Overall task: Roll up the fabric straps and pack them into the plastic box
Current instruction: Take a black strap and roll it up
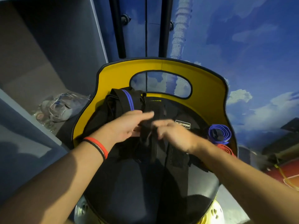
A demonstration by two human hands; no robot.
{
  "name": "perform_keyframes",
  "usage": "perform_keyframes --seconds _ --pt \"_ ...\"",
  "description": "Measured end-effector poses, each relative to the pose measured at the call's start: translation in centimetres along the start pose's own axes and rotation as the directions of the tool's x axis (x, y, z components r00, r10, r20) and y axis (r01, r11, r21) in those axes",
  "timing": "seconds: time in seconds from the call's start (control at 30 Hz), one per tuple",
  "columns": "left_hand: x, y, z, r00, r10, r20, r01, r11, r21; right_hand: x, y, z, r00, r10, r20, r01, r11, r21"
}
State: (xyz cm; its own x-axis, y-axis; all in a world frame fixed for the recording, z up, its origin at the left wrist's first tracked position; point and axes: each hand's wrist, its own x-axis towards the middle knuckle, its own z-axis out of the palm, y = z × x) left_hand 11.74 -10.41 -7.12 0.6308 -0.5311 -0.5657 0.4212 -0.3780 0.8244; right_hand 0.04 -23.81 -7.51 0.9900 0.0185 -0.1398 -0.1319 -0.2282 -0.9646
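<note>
I have both hands over the middle of the seat, close together with a black strap [148, 139] between them. My left hand [129, 125] is fairly open: the fingers reach out nearly straight to the right, lying against the dark fabric, with the thumb side down by the strap's edge. My right hand [174, 135] comes in from the other side with its fingertips at the same strap. They are too smeared for me to tell whether they pinch the cloth or only touch it. A red band and a thin black band [97, 147] circle my left wrist.

The black strap is flat woven webbing, limp and creased, trailing from my hands down across the seat toward me. Behind my left hand sits a loose heap of more black webbing [119, 102], one length edged with a bright blue stripe. At the seat's right edge lies a blue strap [220, 133] already wound into a flattened coil, and just beside it, nearer me, a red coil [225, 150], partly hidden by my right forearm.

All of this rests on a chair with a matte black padded seat [129, 183] and a smooth, curved yellow back [208, 88] trimmed in black, with an oval cut-out. A small white rectangular label [182, 125] lies on the seat by my right fingers. Crumpled clear plastic [63, 107] lies to the chair's left, and the wall [242, 46] behind is painted blue with white clouds.
</note>
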Motion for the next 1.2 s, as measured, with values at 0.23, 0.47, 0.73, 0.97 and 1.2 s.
perform_keyframes --seconds 0.23,0.47,0.73,0.97,1.2 --pt "1.7 -2.8 -1.7 0.999 -0.05 0.003 0.05 0.993 0.107 -0.8 0.8 1.7 0.975 0.179 0.132 -0.173 0.983 -0.057" --pt "1.1 -4.0 -2.9 0.963 -0.177 0.204 0.11 0.947 0.302 0.5 3.1 -1.7 0.747 0.598 -0.29 -0.506 0.795 0.335" --pt "0.2 -4.0 -1.9 0.921 -0.077 0.381 -0.184 0.776 0.603 1.9 4.2 -1.6 0.741 0.577 -0.345 -0.285 0.734 0.616" --pt "1.1 -2.4 -3.2 0.66 0.714 0.234 -0.35 0.018 0.936 0.9 3.4 -1.1 0.851 0.237 -0.469 -0.175 0.969 0.173" --pt "1.7 -2.3 -3.6 0.879 0.401 0.259 -0.256 -0.062 0.965 0.9 2.6 1.0 0.887 0.141 -0.44 -0.067 0.982 0.178"
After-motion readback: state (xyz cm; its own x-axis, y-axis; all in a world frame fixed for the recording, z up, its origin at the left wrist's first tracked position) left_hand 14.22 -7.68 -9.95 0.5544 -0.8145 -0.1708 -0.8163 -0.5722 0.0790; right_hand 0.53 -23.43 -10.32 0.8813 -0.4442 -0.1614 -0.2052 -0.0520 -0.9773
